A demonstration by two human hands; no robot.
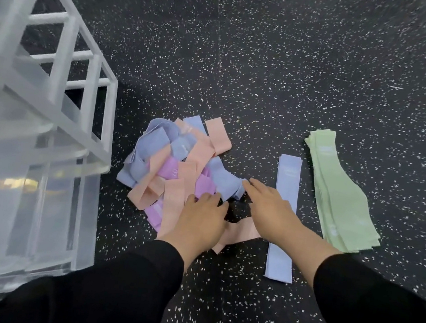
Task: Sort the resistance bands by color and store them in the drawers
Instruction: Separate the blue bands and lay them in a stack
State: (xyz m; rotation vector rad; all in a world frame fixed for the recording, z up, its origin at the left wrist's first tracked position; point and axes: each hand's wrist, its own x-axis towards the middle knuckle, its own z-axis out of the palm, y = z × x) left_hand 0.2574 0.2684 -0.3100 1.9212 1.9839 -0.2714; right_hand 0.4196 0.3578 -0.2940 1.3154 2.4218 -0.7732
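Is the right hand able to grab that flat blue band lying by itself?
Probably yes. The right hand lies right beside the flat blue band, its forearm crossing over it, and nothing covers the band. The green stack lies apart, further right.

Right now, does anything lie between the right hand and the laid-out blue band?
Nothing visible does. The right hand reaches to the blue band at the mixed pile's edge, and its wrist already overlaps the laid-out blue band on the floor.
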